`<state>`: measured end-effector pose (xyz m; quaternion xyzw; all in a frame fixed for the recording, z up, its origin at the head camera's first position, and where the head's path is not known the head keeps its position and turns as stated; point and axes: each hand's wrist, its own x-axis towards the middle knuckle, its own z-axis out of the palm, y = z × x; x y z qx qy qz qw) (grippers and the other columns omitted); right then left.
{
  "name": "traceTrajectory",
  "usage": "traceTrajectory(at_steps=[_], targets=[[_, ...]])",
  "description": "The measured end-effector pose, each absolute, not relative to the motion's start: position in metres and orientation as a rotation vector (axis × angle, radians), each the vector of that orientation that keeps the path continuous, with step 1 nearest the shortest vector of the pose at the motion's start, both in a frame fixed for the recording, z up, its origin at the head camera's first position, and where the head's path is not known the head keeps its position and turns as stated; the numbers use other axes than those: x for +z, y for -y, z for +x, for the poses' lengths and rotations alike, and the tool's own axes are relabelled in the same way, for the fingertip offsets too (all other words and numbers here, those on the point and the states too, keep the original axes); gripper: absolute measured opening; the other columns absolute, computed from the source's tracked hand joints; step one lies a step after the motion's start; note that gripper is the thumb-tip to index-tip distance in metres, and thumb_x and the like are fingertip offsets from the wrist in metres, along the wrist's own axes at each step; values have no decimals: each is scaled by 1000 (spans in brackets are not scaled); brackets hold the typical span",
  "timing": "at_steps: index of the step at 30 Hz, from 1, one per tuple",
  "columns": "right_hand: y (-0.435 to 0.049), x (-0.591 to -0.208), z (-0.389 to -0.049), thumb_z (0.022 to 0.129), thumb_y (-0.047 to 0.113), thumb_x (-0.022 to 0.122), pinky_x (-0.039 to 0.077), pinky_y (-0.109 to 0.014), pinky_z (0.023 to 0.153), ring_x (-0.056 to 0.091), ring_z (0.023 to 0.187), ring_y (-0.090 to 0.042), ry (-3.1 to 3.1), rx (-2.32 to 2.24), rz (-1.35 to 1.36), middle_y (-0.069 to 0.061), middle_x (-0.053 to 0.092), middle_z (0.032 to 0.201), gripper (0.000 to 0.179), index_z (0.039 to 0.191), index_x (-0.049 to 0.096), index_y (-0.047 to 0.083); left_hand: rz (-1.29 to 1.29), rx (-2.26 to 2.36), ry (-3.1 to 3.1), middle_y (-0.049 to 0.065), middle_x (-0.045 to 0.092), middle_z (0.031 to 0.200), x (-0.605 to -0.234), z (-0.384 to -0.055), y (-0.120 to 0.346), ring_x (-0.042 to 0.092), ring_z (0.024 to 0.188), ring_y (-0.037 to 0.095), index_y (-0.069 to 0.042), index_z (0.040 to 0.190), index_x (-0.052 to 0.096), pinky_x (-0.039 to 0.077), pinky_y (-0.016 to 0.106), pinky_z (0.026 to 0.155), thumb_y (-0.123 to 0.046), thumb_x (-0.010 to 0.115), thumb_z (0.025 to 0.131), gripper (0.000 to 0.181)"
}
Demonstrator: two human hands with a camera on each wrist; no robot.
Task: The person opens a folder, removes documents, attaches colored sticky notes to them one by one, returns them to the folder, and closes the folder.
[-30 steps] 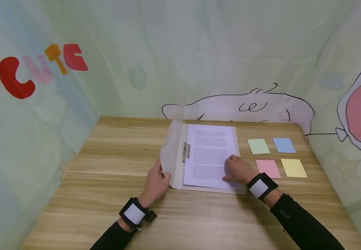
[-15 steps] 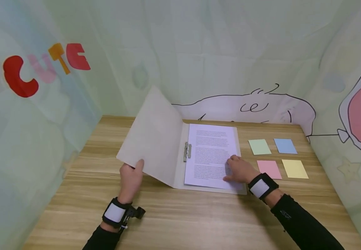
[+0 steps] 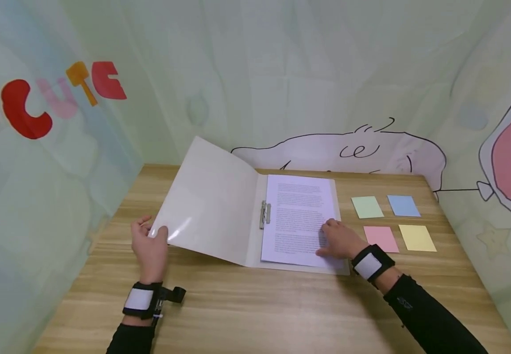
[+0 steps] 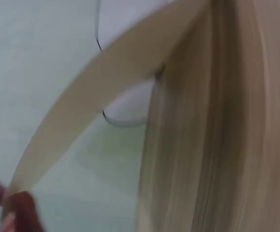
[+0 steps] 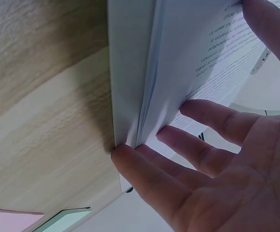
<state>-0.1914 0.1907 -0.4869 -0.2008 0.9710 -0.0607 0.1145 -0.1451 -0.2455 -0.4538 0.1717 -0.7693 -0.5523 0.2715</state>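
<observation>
A white file folder (image 3: 211,201) lies spread on the wooden table in the head view, its front cover raised at a slant to the left. My left hand (image 3: 151,250) pinches the cover's near outer corner. In the left wrist view the bent cover (image 4: 101,72) runs down to the thumb and fingers (image 4: 23,208). Printed sheets (image 3: 299,216) lie in the folder's right half, beside a metal clip (image 3: 262,215) at the spine. My right hand (image 3: 341,241) rests on their lower right part. Its spread fingertips touch the paper and the folder's edge in the right wrist view.
To the folder's right lie four sticky-note squares: green (image 3: 367,207), blue (image 3: 403,205), pink (image 3: 381,239) and yellow (image 3: 417,238). A printed cloth backdrop (image 3: 282,88) stands behind and at both sides of the table (image 3: 255,309).
My left hand has swung the folder's cover from nearly upright at the spine out to the left, lowering it toward the table. My right hand has stayed on the sheets.
</observation>
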Motion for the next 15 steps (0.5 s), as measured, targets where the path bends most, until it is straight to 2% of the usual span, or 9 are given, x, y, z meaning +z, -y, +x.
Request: traceTrajectory(at_steps=[2, 5, 8, 11, 15], targets=[[-191, -486, -192, 75, 43, 78, 41, -49, 94, 51, 109, -38, -2847, -180, -597, -26, 52, 122, 73, 121, 55, -8, 431, -1273, 2286, 17, 57, 98, -454, -146, 254, 53, 81, 25, 3, 114, 54, 41, 32, 64, 0, 53, 83, 31], [-191, -484, -192, 75, 43, 78, 41, -49, 95, 51, 109, -38, -2843, -176, -598, -26, 52, 122, 73, 121, 55, -8, 328, -998, 2641, 30, 53, 111, -451, -146, 262, 52, 94, 39, 7, 112, 57, 42, 47, 71, -5, 53, 86, 29], [-191, -482, -191, 75, 43, 78, 41, -49, 94, 52, 108, -39, -2840, -180, -596, -26, 52, 120, 72, 120, 55, -9, 221, -775, 2928, 37, 44, 119, -447, -147, 264, 46, 101, 51, 8, 113, 57, 43, 58, 69, -16, 54, 88, 34], [-191, -481, -190, 75, 43, 78, 42, -49, 93, 52, 107, -39, -2831, -186, -599, -26, 52, 119, 72, 120, 55, -9, 151, -590, 3080, 38, 42, 121, -446, -149, 260, 40, 106, 56, 8, 114, 58, 42, 62, 72, -22, 58, 87, 41], [-187, -478, -190, 76, 42, 78, 43, -50, 91, 51, 106, -39, -2819, -198, -591, -26, 51, 120, 72, 121, 54, -8, 33, -381, 3209, 33, 49, 112, -446, -158, 245, 46, 100, 51, 9, 111, 60, 45, 58, 70, -26, 62, 83, 45]])
